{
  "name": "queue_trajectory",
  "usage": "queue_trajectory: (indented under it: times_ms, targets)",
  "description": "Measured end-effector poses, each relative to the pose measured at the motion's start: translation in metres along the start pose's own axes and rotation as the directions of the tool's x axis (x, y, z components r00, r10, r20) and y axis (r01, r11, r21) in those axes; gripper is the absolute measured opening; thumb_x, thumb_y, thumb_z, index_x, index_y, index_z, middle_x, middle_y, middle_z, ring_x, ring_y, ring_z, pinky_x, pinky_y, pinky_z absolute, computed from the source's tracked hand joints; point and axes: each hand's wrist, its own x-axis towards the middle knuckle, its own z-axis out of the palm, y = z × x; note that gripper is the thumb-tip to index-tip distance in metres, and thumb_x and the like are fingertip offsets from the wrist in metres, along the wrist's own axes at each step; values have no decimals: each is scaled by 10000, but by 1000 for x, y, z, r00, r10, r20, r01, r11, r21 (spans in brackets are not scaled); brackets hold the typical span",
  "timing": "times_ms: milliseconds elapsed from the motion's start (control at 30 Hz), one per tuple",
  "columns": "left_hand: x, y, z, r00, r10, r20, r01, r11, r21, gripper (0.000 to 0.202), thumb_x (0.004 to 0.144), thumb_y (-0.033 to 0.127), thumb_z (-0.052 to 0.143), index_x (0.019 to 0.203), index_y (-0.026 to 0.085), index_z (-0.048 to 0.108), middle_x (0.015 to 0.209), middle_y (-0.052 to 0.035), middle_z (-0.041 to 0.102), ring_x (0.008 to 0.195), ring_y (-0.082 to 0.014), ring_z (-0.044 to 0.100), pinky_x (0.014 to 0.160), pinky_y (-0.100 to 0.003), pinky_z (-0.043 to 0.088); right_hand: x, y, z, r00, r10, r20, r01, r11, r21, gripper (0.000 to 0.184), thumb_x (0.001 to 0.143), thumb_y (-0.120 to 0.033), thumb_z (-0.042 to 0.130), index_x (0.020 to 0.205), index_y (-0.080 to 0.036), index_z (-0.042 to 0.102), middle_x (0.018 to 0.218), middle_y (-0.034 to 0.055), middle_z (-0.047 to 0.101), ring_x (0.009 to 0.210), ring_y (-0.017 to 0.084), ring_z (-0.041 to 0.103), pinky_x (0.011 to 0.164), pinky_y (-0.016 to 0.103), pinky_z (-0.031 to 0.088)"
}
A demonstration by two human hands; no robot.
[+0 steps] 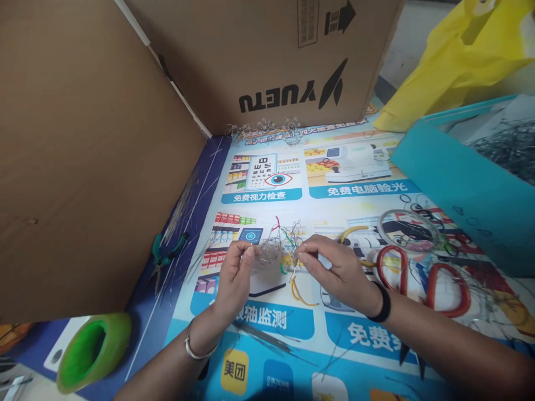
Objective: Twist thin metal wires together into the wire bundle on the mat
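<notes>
You are holding the wire piece (pixel 271 253) left of the red-handled scissors (pixel 431 287), the fingers of your left hand (pixel 237 270) and right hand (pixel 334 270) pinching strands at opposite sides, ideally applying light, even pressure to avoid kinks.

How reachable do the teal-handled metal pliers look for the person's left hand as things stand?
Probably yes: nothing bulky stands between the left hand and the teal-handled metal pliers, though it seems to pinch the tangled silver wire piece.
</notes>
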Motion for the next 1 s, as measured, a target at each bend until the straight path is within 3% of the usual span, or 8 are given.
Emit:
queue_trajectory:
  times_ms: [300,733,1000]
  targets:
    - [1,-2,0,1000,-3,2,3,999,44,161,947,309,416,892,196,516,850,-21,547,794,-140,513,714,-260,413,0,-1,-1,1000,-17,0,17,1000,-18,90,878,-168,501,845,-176,585,729,32,621,663,126,575,601,247,469]
    - [0,-2,0,998,-54,13,54,998,14,173,933,347,446,925,200,538,908,-26,578,852,-152,531,759,-262,410,1,-3,1,993,-115,0,115,993,-13,100,880,-155,496,861,-188,589,700,31,623,646,130,569,593,257,473]
    - [-1,0,1,1000,-22,9,22,999,-46,147,912,332,486,911,198,544,948,-34,576,911,-163,529,828,-272,408,1,-3,3,991,-133,4,133,991,0,103,878,-155,494,879,-190,591,707,31,631,644,132,578,594,263,485]
